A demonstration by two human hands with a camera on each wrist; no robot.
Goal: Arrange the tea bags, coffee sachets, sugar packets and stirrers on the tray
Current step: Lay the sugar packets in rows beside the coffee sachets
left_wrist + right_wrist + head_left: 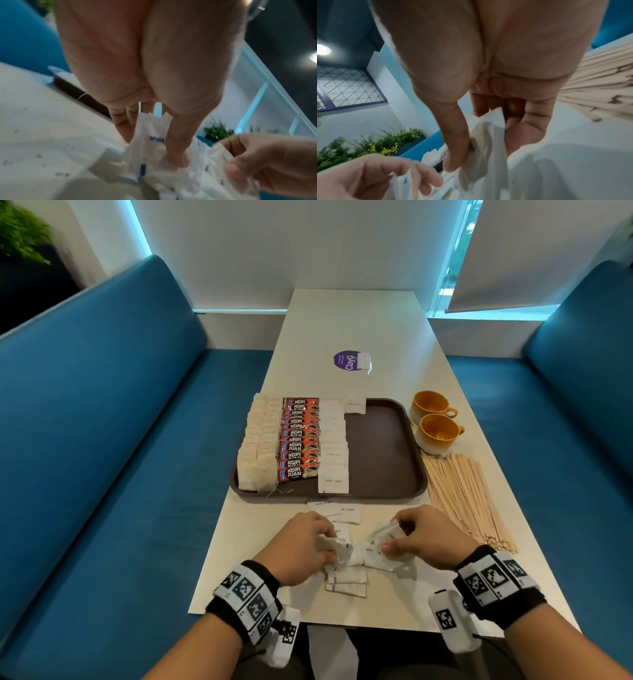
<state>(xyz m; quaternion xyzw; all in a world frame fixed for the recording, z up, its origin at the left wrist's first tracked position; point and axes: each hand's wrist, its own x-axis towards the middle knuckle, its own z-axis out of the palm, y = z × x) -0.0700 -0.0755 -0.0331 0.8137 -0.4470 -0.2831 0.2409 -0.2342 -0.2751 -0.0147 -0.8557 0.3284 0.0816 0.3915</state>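
A brown tray point(383, 446) holds a column of tea bags point(257, 446), a column of red coffee sachets point(299, 440) and a column of white sugar packets point(332, 450); its right half is bare. Loose sugar packets point(346, 580) lie on the table in front of the tray. My left hand point(308, 542) pinches a bunch of sugar packets point(150, 136) between thumb and fingers. My right hand point(421, 535) grips another bunch of sugar packets point(486, 134) just to the right. Wooden stirrers point(462, 494) lie in a heap right of the tray.
Two yellow cups point(435, 422) stand at the tray's far right corner. A purple round sticker point(346, 360) and a single packet point(363, 361) lie further back on the white table point(352, 316). Blue benches point(102, 419) flank the table on both sides.
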